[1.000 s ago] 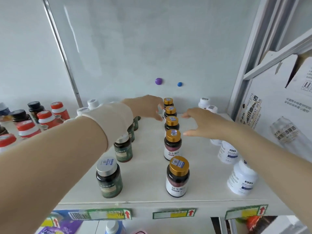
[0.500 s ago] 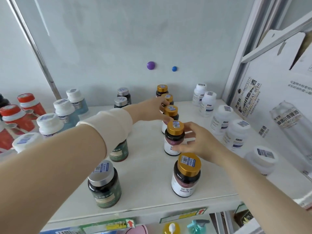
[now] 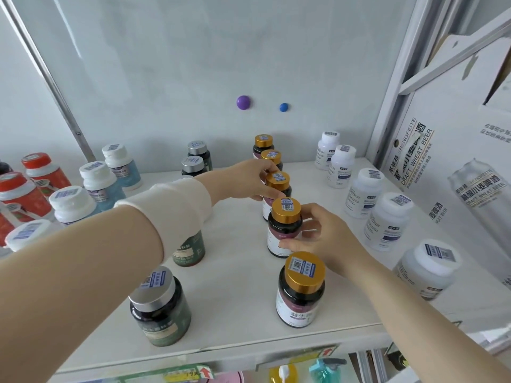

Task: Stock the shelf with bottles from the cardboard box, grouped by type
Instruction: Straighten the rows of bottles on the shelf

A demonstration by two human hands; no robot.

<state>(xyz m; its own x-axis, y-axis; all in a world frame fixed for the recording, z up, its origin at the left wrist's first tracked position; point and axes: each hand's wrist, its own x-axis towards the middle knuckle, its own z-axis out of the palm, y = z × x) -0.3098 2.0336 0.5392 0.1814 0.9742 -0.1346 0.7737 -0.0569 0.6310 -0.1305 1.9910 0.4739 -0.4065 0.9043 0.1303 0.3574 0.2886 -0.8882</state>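
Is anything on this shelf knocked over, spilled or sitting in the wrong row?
Nothing stands out. Every bottle in view stands upright and capped, each type in its own row. The left hand grips the middle gold-capped bottle and the right hand the next gold-capped bottle forward, both in line.

Left hand (image 3: 249, 179) reaches farther forward than right hand (image 3: 325, 237), both with fingers curled, gripping.
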